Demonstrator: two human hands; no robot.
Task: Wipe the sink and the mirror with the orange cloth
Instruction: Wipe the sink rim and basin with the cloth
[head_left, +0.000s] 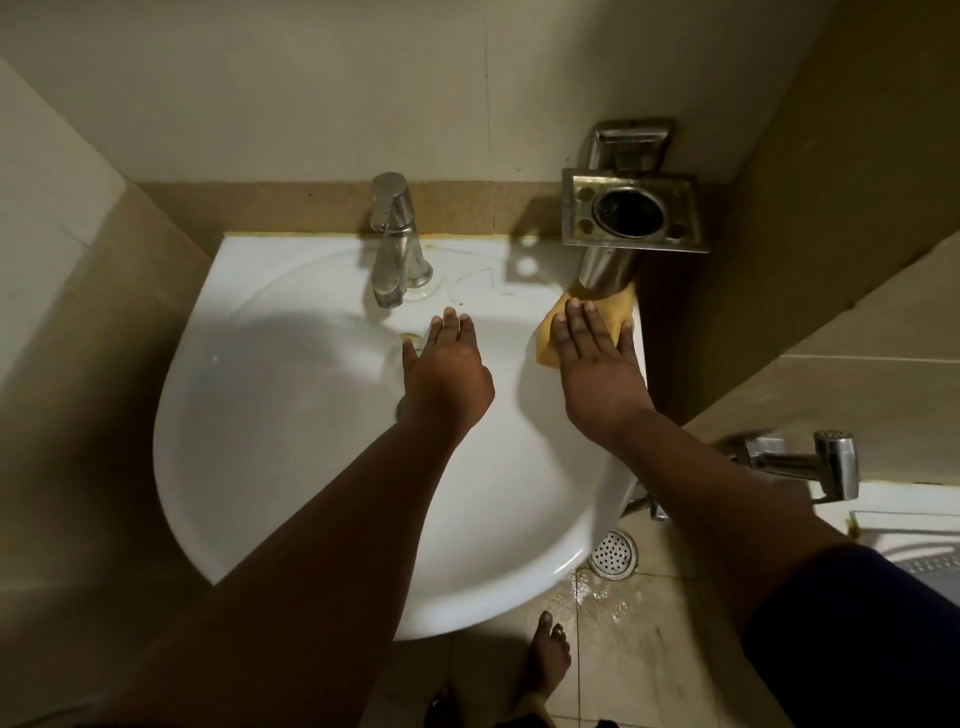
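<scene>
Two flat hands, right hand fingers straight atop orange cloth, long axis toward wall.

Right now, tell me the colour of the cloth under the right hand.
Orange-yellow: the cloth lies on the white sink rim, seen in the head view.

white sink fills the middle of the frame, set against the tiled wall. on its back ledge, upper centre, stands a steel tap. at the upper right corner of the rim lies the orange cloth, the right hand flat on top of it. lower right, the tiled floor, wet patch beside a round drain cover, a bare foot planted there.
</scene>
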